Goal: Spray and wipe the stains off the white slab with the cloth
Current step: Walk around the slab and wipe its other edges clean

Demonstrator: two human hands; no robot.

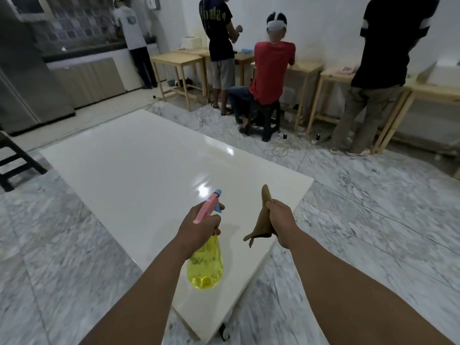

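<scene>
A large glossy white slab (139, 165) stretches away from me, its near corner below my arms. My left hand (199, 226) grips a spray bottle (206, 266) with a yellow see-through body and a pink and blue head, nozzle pointing away over the slab. My right hand (282, 224) is closed around a brown cloth (262, 220), held bunched above the slab's right side, its ends sticking up and hanging down. No stains show clearly on the shiny surface.
Grey marble floor (373, 220) surrounds the slab. Several people stand or sit at wooden tables (179, 58) along the far wall, with cables (276, 150) on the floor. A dark stool (15, 160) stands at left, kitchen cabinets (92, 78) behind.
</scene>
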